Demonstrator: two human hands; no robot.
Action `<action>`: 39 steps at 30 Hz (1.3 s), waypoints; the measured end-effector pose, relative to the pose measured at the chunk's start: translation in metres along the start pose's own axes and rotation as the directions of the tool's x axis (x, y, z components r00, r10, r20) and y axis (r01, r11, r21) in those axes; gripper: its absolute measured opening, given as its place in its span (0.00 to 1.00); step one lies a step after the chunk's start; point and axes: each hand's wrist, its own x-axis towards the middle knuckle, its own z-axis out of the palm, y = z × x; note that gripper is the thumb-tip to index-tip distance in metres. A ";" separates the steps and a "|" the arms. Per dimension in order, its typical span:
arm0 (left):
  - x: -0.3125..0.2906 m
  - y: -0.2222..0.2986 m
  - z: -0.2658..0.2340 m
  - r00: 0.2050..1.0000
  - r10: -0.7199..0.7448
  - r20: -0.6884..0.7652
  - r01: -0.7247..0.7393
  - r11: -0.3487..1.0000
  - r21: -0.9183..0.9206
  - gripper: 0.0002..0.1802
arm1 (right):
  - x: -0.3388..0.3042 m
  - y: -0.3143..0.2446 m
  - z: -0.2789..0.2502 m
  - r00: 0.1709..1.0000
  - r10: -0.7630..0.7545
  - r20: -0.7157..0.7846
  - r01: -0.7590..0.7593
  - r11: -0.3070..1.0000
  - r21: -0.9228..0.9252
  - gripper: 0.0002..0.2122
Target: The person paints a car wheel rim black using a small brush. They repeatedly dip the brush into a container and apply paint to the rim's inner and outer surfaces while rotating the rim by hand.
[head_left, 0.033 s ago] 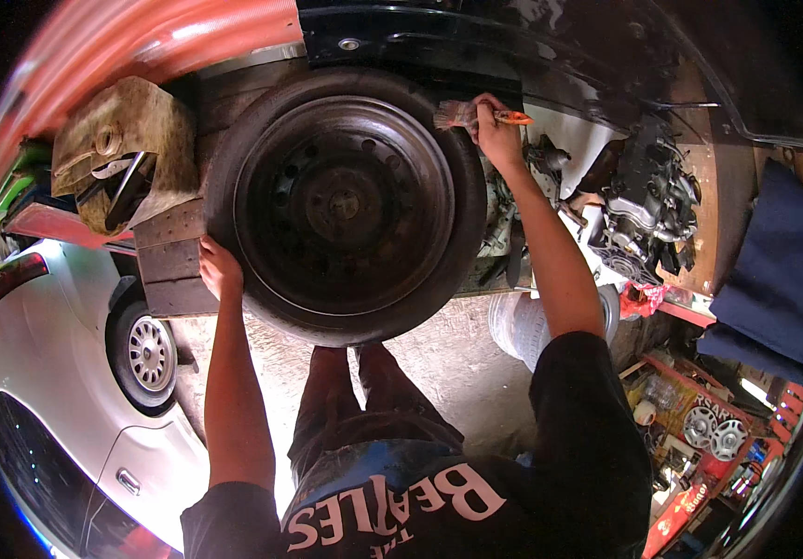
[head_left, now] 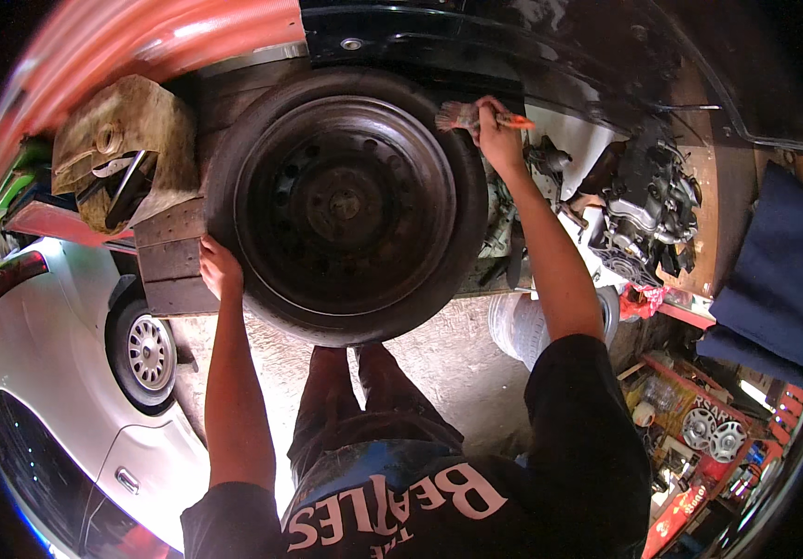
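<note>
A wheel with a black tyre (head_left: 469,224) and a dark steel rim (head_left: 346,270) lies on a wooden surface in front of me. My left hand (head_left: 222,267) grips the tyre's near left edge, some of its fingers hidden by the angle. Over at the tyre's upper right, my right hand (head_left: 496,129) is closed around a paintbrush (head_left: 516,121) with an orange-ended handle. Its worn bristles (head_left: 455,115) point left and lie over the tyre's sidewall; whether they touch the rubber I cannot tell.
A cut-open stained container (head_left: 122,140) with tools stands at the left, beside wooden planks (head_left: 176,252). Engine parts (head_left: 644,210) lie to the right. Below are a white car (head_left: 75,373), another tyre (head_left: 520,326) and a cluttered red shelf (head_left: 676,508). A black panel (head_left: 439,37) borders the far side.
My right hand and the paintbrush have shifted very slightly. The wheel and my left hand look the same.
</note>
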 end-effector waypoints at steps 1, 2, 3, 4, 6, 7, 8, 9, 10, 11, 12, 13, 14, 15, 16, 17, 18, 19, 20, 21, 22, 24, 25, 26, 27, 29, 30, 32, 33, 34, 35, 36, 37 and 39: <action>-0.004 0.006 0.005 1.000 0.005 0.012 -0.005 1.000 -0.011 0.37 | 0.001 0.037 -0.014 0.949 -0.314 -0.015 0.299 0.915 -0.270 0.06; -0.009 0.014 0.013 0.999 0.013 0.037 -0.013 1.000 -0.023 0.37 | 0.001 0.076 -0.033 0.803 -0.595 -0.022 0.486 0.676 -0.554 0.07; 0.002 0.012 0.008 1.000 0.003 0.005 -0.003 1.000 -0.025 0.37 | -0.016 0.085 -0.023 0.826 -0.564 -0.004 0.492 0.724 -0.483 0.07; 0.003 0.009 0.005 1.000 -0.005 -0.001 0.005 1.000 -0.025 0.37 | -0.037 0.094 -0.022 0.849 -0.528 0.010 0.481 0.766 -0.427 0.08; 0.001 0.009 0.002 1.000 -0.023 0.001 0.023 1.000 -0.020 0.37 | -0.099 0.112 -0.031 0.917 -0.305 0.257 0.357 0.915 -0.187 0.10; 0.000 0.010 0.001 1.000 -0.027 0.001 0.027 0.999 -0.018 0.37 | -0.136 0.109 -0.029 0.907 -0.259 0.333 0.325 0.932 -0.159 0.10; -0.001 0.011 -0.001 0.999 -0.033 0.006 0.033 0.999 -0.014 0.37 | -0.167 0.100 -0.025 0.889 -0.213 0.406 0.289 0.947 -0.137 0.10; -0.002 0.014 0.001 0.999 -0.033 0.017 0.033 0.999 -0.010 0.37 | -0.184 0.100 -0.022 0.865 -0.190 0.465 0.262 0.961 -0.094 0.11; -0.003 0.015 0.001 0.999 -0.032 0.025 0.032 0.999 -0.005 0.37 | -0.190 0.099 -0.020 0.835 -0.170 0.523 0.231 0.972 -0.053 0.11; -0.004 0.017 0.002 1.000 -0.022 0.012 0.022 1.000 -0.018 0.37 | -0.183 0.097 -0.022 0.833 -0.166 0.527 0.258 0.960 -0.105 0.12; -0.002 0.014 0.002 1.000 -0.013 -0.009 0.012 1.000 -0.026 0.36 | -0.168 0.083 -0.020 0.829 -0.166 0.534 0.285 0.947 -0.149 0.12; -0.001 0.012 0.003 1.000 0.001 -0.025 -0.002 0.999 -0.033 0.36 | -0.150 0.074 -0.018 0.829 -0.163 0.536 0.309 0.931 -0.195 0.12; 0.000 0.012 0.004 1.000 0.002 -0.008 -0.002 1.000 -0.024 0.37 | -0.123 0.072 -0.018 0.863 -0.146 0.483 0.329 0.888 -0.320 0.13; 0.000 0.012 0.003 1.000 0.001 0.004 -0.001 1.000 -0.013 0.37 | -0.092 0.070 -0.019 0.893 -0.136 0.429 0.337 0.833 -0.438 0.14; 0.002 0.010 0.000 1.000 -0.002 0.009 0.002 1.000 0.000 0.37 | -0.064 0.057 -0.019 0.929 -0.099 0.356 0.250 0.877 -0.410 0.14; 0.004 0.008 -0.001 1.000 -0.010 0.007 0.010 1.000 0.002 0.37 | -0.037 0.041 -0.020 0.958 -0.061 0.279 0.166 0.914 -0.371 0.15; 0.002 0.011 0.006 1.000 -0.004 0.025 0.004 1.000 -0.004 0.37 | -0.013 0.043 -0.032 0.898 -0.350 0.267 0.439 0.750 -0.494 0.12; 0.001 0.014 0.013 0.999 0.004 0.046 -0.004 1.000 -0.010 0.37 | 0.011 0.046 -0.045 0.757 -0.607 0.240 0.590 0.479 -0.650 0.11; 0.007 0.008 0.010 1.000 0.019 0.009 -0.019 1.000 -0.023 0.37 | 0.025 0.027 -0.032 0.922 -0.363 0.134 0.382 0.802 -0.460 0.10; 0.005 0.008 0.017 0.999 0.041 0.003 -0.041 0.998 -0.047 0.37 | 0.033 0.034 -0.034 0.888 -0.452 0.082 0.422 0.732 -0.535 0.10; 0.001 0.010 0.016 0.999 0.049 -0.007 -0.049 0.997 -0.058 0.37 | 0.028 0.042 -0.028 0.860 -0.510 0.021 0.433 0.707 -0.559 0.10; -0.001 0.011 0.007 1.000 0.022 0.002 -0.022 0.999 -0.048 0.37 | -0.002 0.047 -0.003 0.794 -0.595 -0.125 0.443 0.706 -0.552 0.09; 0.000 0.012 0.000 1.000 -0.005 0.000 0.005 0.999 -0.041 0.37 | -0.030 0.047 0.012 0.759 -0.620 -0.202 0.453 0.724 -0.521 0.09; 0.000 0.012 -0.003 0.999 -0.035 0.007 0.035 0.999 -0.040 0.36 | -0.060 0.055 0.013 0.844 -0.516 -0.149 0.426 0.811 -0.400 0.09; 0.000 0.009 -0.004 1.000 -0.001 -0.002 0.001 1.000 -0.031 0.35 | -0.094 0.065 0.011 0.909 -0.409 -0.073 0.375 0.883 -0.280 0.09; -0.003 0.013 0.006 1.000 0.026 -0.007 -0.026 0.998 -0.053 0.35 | -0.163 0.118 0.000 0.929 -0.356 -0.101 0.301 0.885 -0.356 0.07; -0.002 0.011 0.008 0.999 0.034 -0.023 -0.035 0.998 -0.056 0.35 | -0.190 0.127 0.000 0.946 -0.323 -0.026 0.298 0.899 -0.321 0.06; -0.003 0.017 0.002 1.000 0.012 -0.011 -0.012 0.999 -0.040 0.34 | -0.232 0.108 0.002 0.953 -0.249 0.172 0.274 0.951 -0.145 0.05; -0.008 0.025 -0.002 1.000 -0.016 0.010 0.017 0.999 -0.037 0.34 | -0.230 0.086 -0.005 0.949 -0.201 0.243 0.242 0.958 -0.154 0.06; -0.011 0.027 -0.005 0.999 -0.043 0.029 0.044 0.999 -0.028 0.34 | -0.225 0.068 -0.010 0.938 -0.150 0.312 0.208 0.965 -0.161 0.06; -0.010 0.025 -0.003 0.999 -0.033 0.009 0.033 0.999 -0.036 0.34 | -0.211 0.057 -0.012 0.935 -0.185 0.302 0.250 0.949 -0.192 0.06; -0.007 0.020 -0.001 1.000 -0.022 -0.014 0.021 0.999 -0.040 0.34 | -0.196 0.047 -0.011 0.930 -0.221 0.294 0.291 0.931 -0.219 0.07; -0.006 0.017 0.003 1.000 -0.010 -0.029 0.008 0.999 -0.045 0.34 | -0.173 0.041 -0.012 0.917 -0.337 0.214 0.389 0.877 -0.282 0.06; -0.001 0.012 0.000 1.000 -0.010 -0.019 0.010 0.999 -0.031 0.34 | -0.124 0.011 -0.004 0.877 -0.447 0.176 0.480 0.801 -0.358 0.04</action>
